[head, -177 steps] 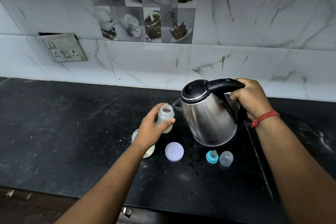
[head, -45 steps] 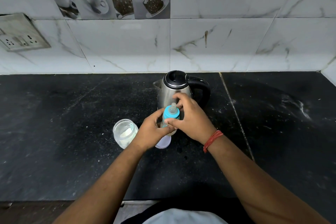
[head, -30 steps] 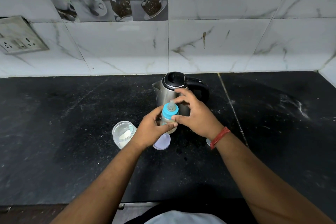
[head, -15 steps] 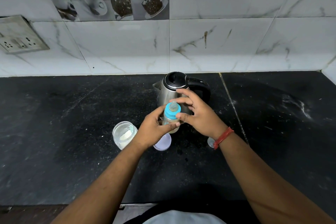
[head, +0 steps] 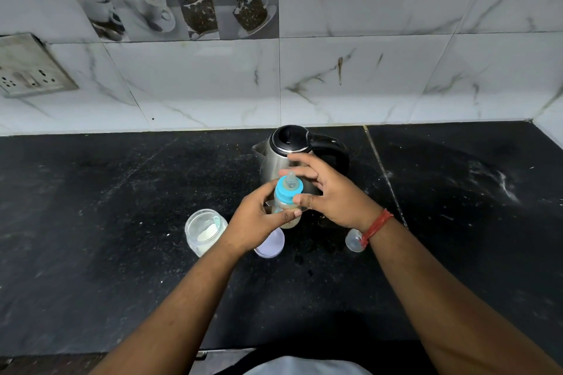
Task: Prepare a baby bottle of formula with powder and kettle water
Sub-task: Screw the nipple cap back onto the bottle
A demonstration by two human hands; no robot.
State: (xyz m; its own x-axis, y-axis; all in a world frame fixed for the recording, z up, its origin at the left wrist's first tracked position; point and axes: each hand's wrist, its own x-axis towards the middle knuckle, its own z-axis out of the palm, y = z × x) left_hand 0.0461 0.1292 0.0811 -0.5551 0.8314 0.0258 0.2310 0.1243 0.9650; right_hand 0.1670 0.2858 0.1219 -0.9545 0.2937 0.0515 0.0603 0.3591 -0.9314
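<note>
While left hand (head: 259, 219) grips bottle (head: 288, 207) | right hand (head: 332, 192) — thumb, fingertips touching blue cap (head: 285, 190) — spread

Left hand (head: 254, 222) grips; right hand (head: 332, 195) fingers spread.
</note>
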